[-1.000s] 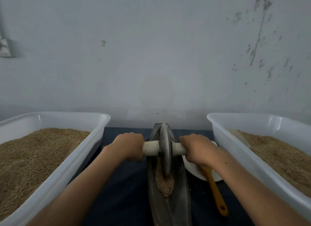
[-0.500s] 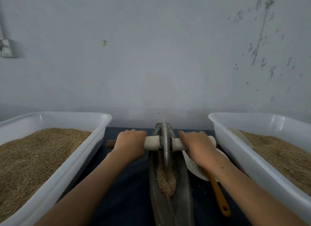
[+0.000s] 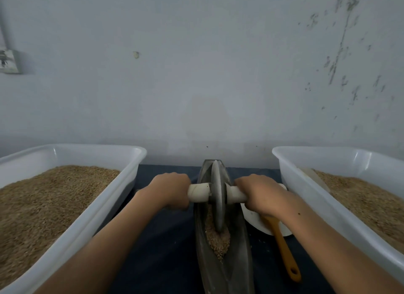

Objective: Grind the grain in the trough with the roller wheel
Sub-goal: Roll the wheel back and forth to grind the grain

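On the dark blue bench (image 3: 166, 245) against a pale, scuffed wall, two big white plastic tubs flank the work: the left tub (image 3: 91, 215) and the right tub (image 3: 310, 197) each hold a deep bed of whole brown grain, so plenty of stock appears to wait if more is meant to be ground. Between them lies the long, narrow, boat-shaped metal trough (image 3: 238, 269), running from the wall toward the person. In its groove the grain (image 3: 217, 239) sits as a small heap around and just nearer than the foot of the roller wheel (image 3: 217, 197), which stands upright on edge in the trough's far half with its rim pressed into the heap. A pale axle runs through the wheel's hub; the left hand (image 3: 170, 191) has its grip wrapped round the left end of the axle and the right hand (image 3: 260, 194) has its grip wrapped round the right end, both fists closed on the handle. Under the right wrist a white plate (image 3: 258, 222) rests on the bench with a yellow spatula (image 3: 284, 247) lying on it, handle toward the person. Judging by the heap, which looks coarse and granular, not powdery, the grinding seems under way but far from finished; many more passes look needed, and the plate and spatula are not yet in use.
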Motion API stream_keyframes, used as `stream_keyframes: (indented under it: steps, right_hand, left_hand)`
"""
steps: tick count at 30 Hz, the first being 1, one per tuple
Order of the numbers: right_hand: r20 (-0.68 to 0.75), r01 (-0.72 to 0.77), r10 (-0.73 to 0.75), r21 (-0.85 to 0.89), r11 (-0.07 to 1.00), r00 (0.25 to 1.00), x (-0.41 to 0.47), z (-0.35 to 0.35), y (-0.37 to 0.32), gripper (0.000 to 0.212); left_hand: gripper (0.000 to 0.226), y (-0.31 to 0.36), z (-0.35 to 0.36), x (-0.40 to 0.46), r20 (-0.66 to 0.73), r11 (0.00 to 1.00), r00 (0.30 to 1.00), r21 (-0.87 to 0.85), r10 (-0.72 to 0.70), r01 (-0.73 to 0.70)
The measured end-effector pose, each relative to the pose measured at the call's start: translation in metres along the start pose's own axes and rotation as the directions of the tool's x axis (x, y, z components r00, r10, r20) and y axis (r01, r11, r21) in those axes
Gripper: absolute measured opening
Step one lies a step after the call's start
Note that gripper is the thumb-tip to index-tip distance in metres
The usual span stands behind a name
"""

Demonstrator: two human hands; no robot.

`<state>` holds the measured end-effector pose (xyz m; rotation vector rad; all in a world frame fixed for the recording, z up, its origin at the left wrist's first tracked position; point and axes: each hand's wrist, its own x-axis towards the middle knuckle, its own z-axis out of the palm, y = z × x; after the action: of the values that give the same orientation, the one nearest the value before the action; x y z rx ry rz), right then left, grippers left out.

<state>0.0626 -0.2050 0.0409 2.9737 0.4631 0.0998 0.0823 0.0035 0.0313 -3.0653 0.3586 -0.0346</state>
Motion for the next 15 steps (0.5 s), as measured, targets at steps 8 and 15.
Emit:
stream_keyframes:
  steps: [8,15]
  right_hand:
    - [-0.283,-0.028,0.032,0.017,0.999,0.959,0.008,0.022,0.003,0.018]
    - [0.026,0.009,-0.011,0.053,0.999,1.000,0.000,0.000,0.003,0.032]
  left_hand:
    - [0.022,0.006,0.009,0.002,-0.370,0.995,0.929,0.099,0.029,0.008]
    - [0.039,0.004,-0.006,-0.003,0.014,1.000,1.000,0.011,0.028,-0.028]
